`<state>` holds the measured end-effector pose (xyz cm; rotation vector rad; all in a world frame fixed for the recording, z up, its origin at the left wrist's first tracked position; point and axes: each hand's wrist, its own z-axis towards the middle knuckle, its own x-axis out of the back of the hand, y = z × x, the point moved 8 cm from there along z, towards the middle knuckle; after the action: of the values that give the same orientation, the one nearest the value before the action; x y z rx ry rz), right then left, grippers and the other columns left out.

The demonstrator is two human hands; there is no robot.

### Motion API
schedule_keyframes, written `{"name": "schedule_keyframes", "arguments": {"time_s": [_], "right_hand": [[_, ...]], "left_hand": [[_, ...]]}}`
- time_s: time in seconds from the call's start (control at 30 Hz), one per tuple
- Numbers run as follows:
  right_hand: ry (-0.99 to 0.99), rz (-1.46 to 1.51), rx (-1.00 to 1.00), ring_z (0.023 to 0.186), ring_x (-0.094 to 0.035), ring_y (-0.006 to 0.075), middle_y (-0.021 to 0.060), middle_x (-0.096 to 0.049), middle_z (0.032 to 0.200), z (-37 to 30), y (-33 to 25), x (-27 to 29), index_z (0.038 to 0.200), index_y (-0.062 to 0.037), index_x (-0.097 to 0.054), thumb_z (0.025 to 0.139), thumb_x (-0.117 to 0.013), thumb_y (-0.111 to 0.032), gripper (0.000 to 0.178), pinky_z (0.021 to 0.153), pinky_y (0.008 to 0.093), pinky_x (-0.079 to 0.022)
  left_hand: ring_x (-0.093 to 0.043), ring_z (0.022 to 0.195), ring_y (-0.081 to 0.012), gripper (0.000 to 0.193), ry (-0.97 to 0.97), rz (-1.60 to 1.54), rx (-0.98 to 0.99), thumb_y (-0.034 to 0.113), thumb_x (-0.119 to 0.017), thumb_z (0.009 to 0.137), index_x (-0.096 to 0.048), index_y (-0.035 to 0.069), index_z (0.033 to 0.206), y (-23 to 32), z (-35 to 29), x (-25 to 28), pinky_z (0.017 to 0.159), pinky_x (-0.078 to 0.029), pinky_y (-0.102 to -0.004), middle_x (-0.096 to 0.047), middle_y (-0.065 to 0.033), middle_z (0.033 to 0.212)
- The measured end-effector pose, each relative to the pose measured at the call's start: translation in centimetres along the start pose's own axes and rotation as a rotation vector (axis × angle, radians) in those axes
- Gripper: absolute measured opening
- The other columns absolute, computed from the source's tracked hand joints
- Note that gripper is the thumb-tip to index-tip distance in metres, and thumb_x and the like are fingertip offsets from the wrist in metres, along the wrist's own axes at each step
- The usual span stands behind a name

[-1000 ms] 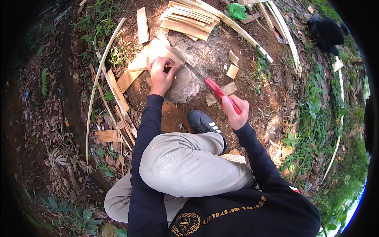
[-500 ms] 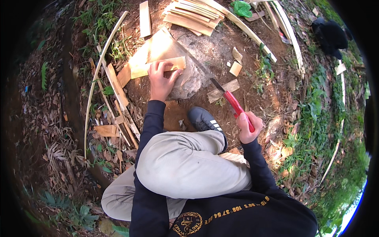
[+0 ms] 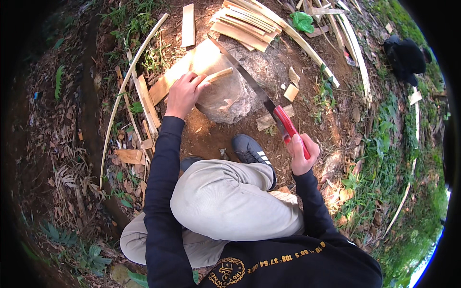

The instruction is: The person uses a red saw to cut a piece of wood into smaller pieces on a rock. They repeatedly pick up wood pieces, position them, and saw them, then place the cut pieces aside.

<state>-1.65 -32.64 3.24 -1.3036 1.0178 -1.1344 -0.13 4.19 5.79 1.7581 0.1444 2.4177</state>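
Note:
My right hand is closed round the red handle of a hand saw. Its long dark blade slants up and left across the near side of a pile of planks. My left hand grips a short wooden board, seen nearly edge-on, at its left end. That board is over a tree stump, its right end near the blade; whether the two touch, I cannot tell. A wider pale board lies behind my left hand, partly covered by it.
Beyond the stump lies a stack of thin boards, with a single board left of it. Long curved strips flank both sides. Offcuts lie right of the blade. My shoe is below the stump.
My left hand has shifted left and down and turned the short board from flat-facing to nearly edge-on. The saw stays in my right hand, with its blade turned to show more of its side.

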Motion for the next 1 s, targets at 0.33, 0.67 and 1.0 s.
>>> {"name": "schedule_keyframes", "arguments": {"time_s": [0.33,0.67,1.0], "right_hand": [[-0.026,0.140,-0.088,0.046,-0.047,0.0066,0.0000,-0.051,0.053,1.0,1.3,-1.6,0.071,-0.0002,-0.060,0.099,-0.064,-0.014,0.031,0.047,0.0265,-0.034],[-0.119,0.048,-0.044,0.047,-0.041,0.0052,-0.0009,-0.048,0.055,1.3,0.1,-1.7,0.066,-0.0015,-0.050,0.103,-0.057,-0.015,0.040,0.046,0.0247,-0.030],[-0.082,-0.184,0.145,0.042,-0.047,0.0109,0.0068,-0.046,0.052,1.7,-0.8,-4.2,0.072,-0.0001,-0.062,0.096,-0.068,-0.014,0.028,0.045,0.0315,-0.035]], "left_hand": [[-0.062,0.096,-0.0239,0.027,0.088,0.001,-0.013,0.030,-0.072,0.091,-0.068,0.009,0.107,2.2,1.6,-2.1,0.086,-0.039,-0.0373,-0.067,-0.0056,0.099],[-0.061,0.091,-0.0234,0.023,0.164,-0.072,0.029,0.028,-0.075,0.088,-0.067,0.009,0.097,2.2,0.5,-2.6,0.084,-0.037,-0.0376,-0.065,-0.0031,0.091],[-0.060,0.095,-0.0243,0.024,0.159,-0.067,0.051,0.029,-0.076,0.086,-0.067,0.010,0.098,1.8,-0.2,-3.0,0.088,-0.037,-0.0388,-0.064,-0.0033,0.091]]}}
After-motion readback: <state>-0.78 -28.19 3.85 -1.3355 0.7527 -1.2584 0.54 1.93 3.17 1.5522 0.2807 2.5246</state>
